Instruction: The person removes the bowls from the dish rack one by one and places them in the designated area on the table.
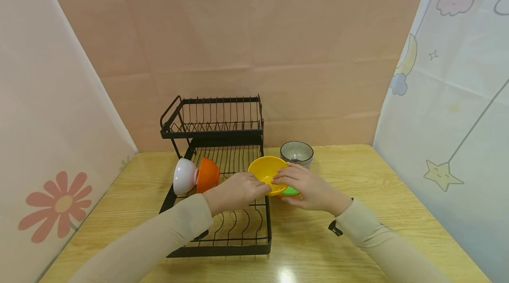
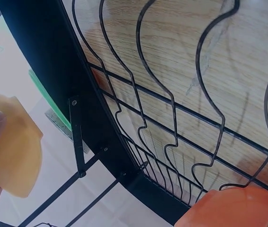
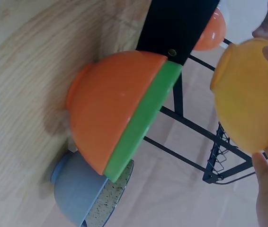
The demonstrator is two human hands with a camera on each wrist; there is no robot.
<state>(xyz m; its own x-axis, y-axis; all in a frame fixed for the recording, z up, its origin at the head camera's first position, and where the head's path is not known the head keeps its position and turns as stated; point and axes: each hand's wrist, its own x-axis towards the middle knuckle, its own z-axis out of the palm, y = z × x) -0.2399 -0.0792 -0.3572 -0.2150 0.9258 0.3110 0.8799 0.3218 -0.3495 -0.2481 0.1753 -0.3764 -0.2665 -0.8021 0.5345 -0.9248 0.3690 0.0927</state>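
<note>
A yellow bowl [image 1: 260, 169] is held between both hands over the right edge of the black dish rack [image 1: 216, 252]. My left hand [image 1: 240, 189] grips its near left rim, the thumb showing on the bowl [image 2: 18, 151] in the left wrist view. From the right, my right hand [image 1: 308, 185] holds the same bowl with fingers over the rim. Below it, an orange bowl [image 3: 112, 104] with a green bowl [image 3: 143, 120] nested inside stands on the table beside the rack. A white bowl [image 1: 184, 177] and another orange bowl [image 1: 208, 174] lie on their sides in the rack.
A speckled grey bowl [image 1: 297, 152] stands behind the nested bowls. The rack's raised upper tier [image 1: 212, 133] rises at the back left, close to the pink backdrop [image 1: 254, 53]. A small black clip [image 1: 335, 228] hangs by the right sleeve. Patterned cloth walls flank the wooden table.
</note>
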